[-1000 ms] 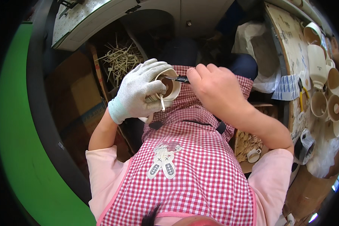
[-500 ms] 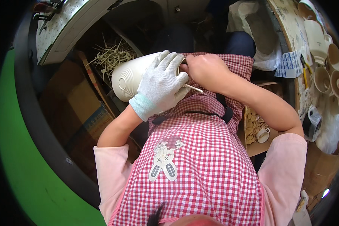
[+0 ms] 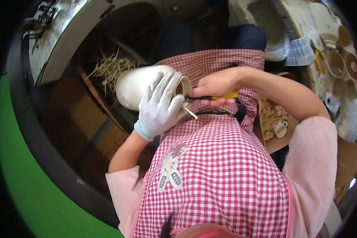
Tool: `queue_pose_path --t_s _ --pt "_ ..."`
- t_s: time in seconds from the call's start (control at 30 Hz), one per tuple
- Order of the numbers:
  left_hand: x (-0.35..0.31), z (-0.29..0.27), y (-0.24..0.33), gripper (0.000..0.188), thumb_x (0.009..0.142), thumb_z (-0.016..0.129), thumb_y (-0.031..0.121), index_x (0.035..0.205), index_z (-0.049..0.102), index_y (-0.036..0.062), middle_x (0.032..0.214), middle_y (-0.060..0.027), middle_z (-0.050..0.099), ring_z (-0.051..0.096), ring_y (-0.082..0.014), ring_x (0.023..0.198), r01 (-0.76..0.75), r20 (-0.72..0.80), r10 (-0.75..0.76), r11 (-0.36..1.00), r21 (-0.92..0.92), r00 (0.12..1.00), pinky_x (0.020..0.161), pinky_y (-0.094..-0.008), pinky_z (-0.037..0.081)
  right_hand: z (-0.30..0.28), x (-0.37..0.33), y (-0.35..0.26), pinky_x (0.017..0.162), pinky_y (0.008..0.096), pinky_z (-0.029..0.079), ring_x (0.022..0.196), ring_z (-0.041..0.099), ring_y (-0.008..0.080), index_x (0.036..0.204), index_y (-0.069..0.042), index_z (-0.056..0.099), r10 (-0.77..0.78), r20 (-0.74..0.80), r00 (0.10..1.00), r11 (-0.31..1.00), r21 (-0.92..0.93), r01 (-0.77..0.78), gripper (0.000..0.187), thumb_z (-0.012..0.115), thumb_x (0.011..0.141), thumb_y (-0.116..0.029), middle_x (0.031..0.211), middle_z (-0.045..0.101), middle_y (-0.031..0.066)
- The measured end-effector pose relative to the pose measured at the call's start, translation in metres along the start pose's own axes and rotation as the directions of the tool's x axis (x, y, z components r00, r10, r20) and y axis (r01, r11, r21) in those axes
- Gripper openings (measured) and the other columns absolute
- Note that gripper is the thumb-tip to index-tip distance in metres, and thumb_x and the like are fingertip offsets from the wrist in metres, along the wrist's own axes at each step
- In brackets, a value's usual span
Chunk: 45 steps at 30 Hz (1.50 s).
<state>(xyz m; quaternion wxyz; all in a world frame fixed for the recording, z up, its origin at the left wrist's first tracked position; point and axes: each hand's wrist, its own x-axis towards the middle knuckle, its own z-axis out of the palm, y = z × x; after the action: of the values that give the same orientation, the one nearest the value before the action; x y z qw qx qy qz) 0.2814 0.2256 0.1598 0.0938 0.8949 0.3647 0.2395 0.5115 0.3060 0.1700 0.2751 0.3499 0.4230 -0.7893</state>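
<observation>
A cream, rounded cylindrical container (image 3: 131, 87) lies on its side across my lap, its round opening facing right. My left hand (image 3: 161, 97), in a pale knitted glove, is closed over it near the opening. A thin cream strip (image 3: 190, 112) sticks out by the left thumb. My bare right hand (image 3: 216, 89) is wrapped round a hand tool with a yellow-and-black handle (image 3: 225, 96). The tool's dark end reaches the rim of the opening; its tip is hidden, so its exact kind does not show.
At the left lies a heap of thin cream strips (image 3: 114, 68). A box of flat pieces (image 3: 270, 115) and a small white cup (image 3: 281, 129) stands at the right. The right bench holds yellow-handled pliers (image 3: 317, 59), a patterned sheet (image 3: 299, 51) and several cream cups (image 3: 336, 63).
My right hand has turned and drawn back from the opening, bringing the yellow-and-black tool into sight. The container has tilted, showing more of its opening and less of its ringed base.
</observation>
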Motion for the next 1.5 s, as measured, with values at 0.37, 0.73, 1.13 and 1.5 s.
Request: queue_pose_path --t_s 0.37,0.73,1.13,1.5 --pt "-0.028 -0.056 -0.072 0.041 0.085 0.086 0.018 0.116 0.066 0.0002 0.132 -0.017 0.067 0.062 -0.031 0.124 0.486 -0.519 -0.467 0.867 -0.111 0.715 0.102 -0.0428 0.054 -0.06 -0.061 -0.008 0.055 0.0347 0.052 0.058 0.059 0.0224 0.107 -0.003 0.063 -0.775 -0.47 0.422 0.617 -0.706 0.347 0.03 0.047 0.109 -0.029 0.076 0.063 0.0079" --pt "-0.039 -0.11 -0.115 0.053 0.105 0.062 0.013 0.15 0.039 -0.004 0.147 -0.028 0.049 0.061 -0.0385 0.128 0.726 -0.794 -0.463 0.687 -0.04 0.394 0.111 -0.047 0.052 -0.233 -0.246 0.187 0.076 0.0506 0.056 0.086 0.071 0.0381 0.103 -0.004 0.067 -0.627 -0.543 -0.559 0.665 0.002 -0.747 0.032 0.055 0.104 -0.034 0.099 0.075 0.0159" --pt "0.078 -0.055 -0.068 0.087 0.097 0.063 0.059 0.155 0.038 -0.0009 0.15 -0.0208 0.052 0.055 -0.0309 0.132 0.605 -0.327 -0.871 0.491 -0.628 0.367 0.111 -0.0422 0.044 -0.359 -0.011 0.306 0.094 0.0474 0.054 0.105 0.067 0.0408 0.108 -0.006 0.074 -0.236 -0.92 -0.314 0.949 -0.148 -0.279 0.02 0.063 0.092 -0.013 0.108 0.071 0.0216" --pt "0.085 -0.05 -0.069 0.094 0.096 0.063 0.059 0.159 0.029 -0.0024 0.156 -0.023 0.045 0.045 -0.0334 0.143 0.564 -0.252 -0.856 0.493 -0.663 0.452 0.121 -0.0456 0.033 -0.385 0.009 0.369 0.091 0.0476 0.054 0.097 0.07 0.0375 0.098 -0.012 0.08 -0.19 -0.915 -0.355 0.981 -0.163 -0.104 0.023 0.065 0.093 -0.03 0.102 0.074 0.0183"
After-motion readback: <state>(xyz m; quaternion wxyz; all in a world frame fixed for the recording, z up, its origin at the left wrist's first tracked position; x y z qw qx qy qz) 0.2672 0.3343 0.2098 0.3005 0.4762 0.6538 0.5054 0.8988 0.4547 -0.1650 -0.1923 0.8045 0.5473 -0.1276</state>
